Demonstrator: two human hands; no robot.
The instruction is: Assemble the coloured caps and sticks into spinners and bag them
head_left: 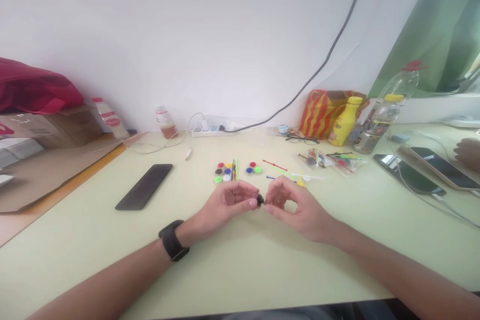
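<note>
Between its thumb and fingertips, my left hand [225,207] pinches a small dark round piece [260,200]. My right hand [303,210] is closed in a pinch just right of that piece; whether something tiny sits in those fingertips is hidden. Beyond the hands lie a red disc [252,164], a blue disc [249,171] and a green disc [257,170]. Further left is a group of several coloured discs [219,172] beside thin coloured sticks [234,170]. A red stick [275,165] and a blue stick [270,177] lie beyond my right hand, near a yellow piece [301,180].
A black phone [144,187] lies at left. Plastic bags of small parts [330,161], glasses [302,139], a yellow bottle [344,122] and a striped bag [313,115] are at back right. Phones [408,174] with cables and another person's hand [468,154] are far right.
</note>
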